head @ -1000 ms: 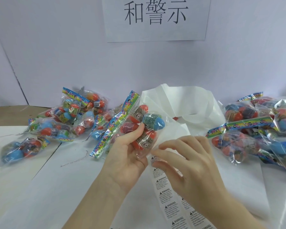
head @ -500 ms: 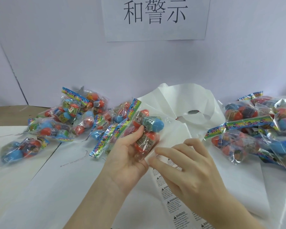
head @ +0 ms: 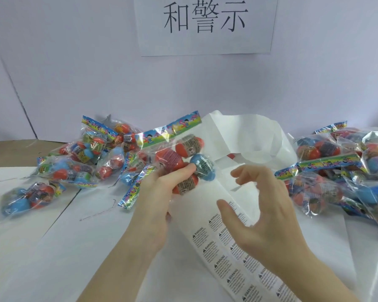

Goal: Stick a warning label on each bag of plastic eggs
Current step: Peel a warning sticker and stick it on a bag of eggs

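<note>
The strip of warning labels (head: 231, 247) runs off the bottom edge of the view, and its upper end is covered by the right hand (head: 268, 205); the small print below each "WARNING" heading cannot be read. The pile of bags on the right (head: 340, 171) is cut by the frame edge. The white plastic bag (head: 249, 136) behind the hands hides whatever lies inside it (only a spot of red shows through its handle hole).

The left hand (head: 159, 192) is raised above the table (head: 52, 247), thumb up and curled over the front of a clear bag of plastic eggs (head: 183, 158), fingers behind it; the bag's printed header points up and left. The right hand hovers over the label strip with thumb and fingers spread and loosely bent. Whether a label sticks to its fingertips cannot be told; motion blur obscures them.

A second heap of bags (head: 81, 162) lies to the left. A paper sign (head: 205, 25) hangs on the back wall.
</note>
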The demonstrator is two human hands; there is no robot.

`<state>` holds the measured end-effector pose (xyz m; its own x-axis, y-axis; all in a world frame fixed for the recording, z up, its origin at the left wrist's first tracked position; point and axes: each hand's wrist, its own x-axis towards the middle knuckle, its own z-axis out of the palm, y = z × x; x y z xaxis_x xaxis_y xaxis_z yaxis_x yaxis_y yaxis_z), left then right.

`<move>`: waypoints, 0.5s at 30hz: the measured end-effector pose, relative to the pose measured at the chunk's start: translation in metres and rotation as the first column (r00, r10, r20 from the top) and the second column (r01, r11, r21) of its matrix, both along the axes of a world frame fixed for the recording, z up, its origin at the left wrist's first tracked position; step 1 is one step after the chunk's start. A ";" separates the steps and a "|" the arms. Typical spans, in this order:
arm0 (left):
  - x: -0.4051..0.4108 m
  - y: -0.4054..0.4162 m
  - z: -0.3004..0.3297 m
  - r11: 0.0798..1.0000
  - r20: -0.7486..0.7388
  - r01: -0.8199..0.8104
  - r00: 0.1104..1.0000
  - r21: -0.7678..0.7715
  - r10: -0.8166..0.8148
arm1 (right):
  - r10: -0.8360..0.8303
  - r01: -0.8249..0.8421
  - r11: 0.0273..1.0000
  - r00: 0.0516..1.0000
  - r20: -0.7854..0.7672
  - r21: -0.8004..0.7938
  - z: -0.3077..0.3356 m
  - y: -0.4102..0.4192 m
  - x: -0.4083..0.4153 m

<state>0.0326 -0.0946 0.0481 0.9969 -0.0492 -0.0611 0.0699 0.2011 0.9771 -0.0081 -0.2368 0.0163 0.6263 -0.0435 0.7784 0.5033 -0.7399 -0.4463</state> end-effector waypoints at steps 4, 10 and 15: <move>-0.003 -0.005 0.003 0.998 0.049 -0.034 0.998 0.060 0.031 | -0.065 0.066 0.998 0.996 0.065 -0.011 0.006 -0.006 0.000; -0.005 -0.007 0.002 0.995 0.093 -0.080 0.993 0.058 0.075 | -0.070 0.080 0.986 0.995 0.074 -0.143 0.010 -0.006 -0.002; -0.007 -0.010 0.003 0.994 0.114 -0.066 0.992 0.092 0.055 | -0.059 0.067 0.972 0.997 0.042 -0.226 0.010 -0.004 -0.003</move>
